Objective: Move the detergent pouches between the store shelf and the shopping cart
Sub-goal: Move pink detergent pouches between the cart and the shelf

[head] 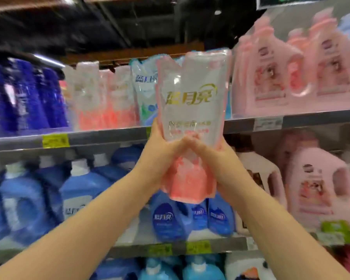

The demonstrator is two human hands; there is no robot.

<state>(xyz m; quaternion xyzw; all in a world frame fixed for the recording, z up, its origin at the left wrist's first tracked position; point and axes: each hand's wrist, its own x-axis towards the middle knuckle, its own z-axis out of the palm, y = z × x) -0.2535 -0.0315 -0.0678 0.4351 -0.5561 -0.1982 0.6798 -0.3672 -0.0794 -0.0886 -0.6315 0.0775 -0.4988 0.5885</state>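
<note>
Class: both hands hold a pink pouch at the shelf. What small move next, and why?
Probably lift it: the pouch, gripped by left hand and right hand, has its base below the shelf edge, so it cannot yet join the shelved pouches.

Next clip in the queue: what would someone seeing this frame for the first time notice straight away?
A pink-and-clear detergent pouch stands upright in mid-frame, gripped around its lower half by the left hand and the right hand. Behind it, similar shelf pouches line the upper shelf at left of centre. Pink jugs fill the right, and blue bottles fill the shelf below.
</note>
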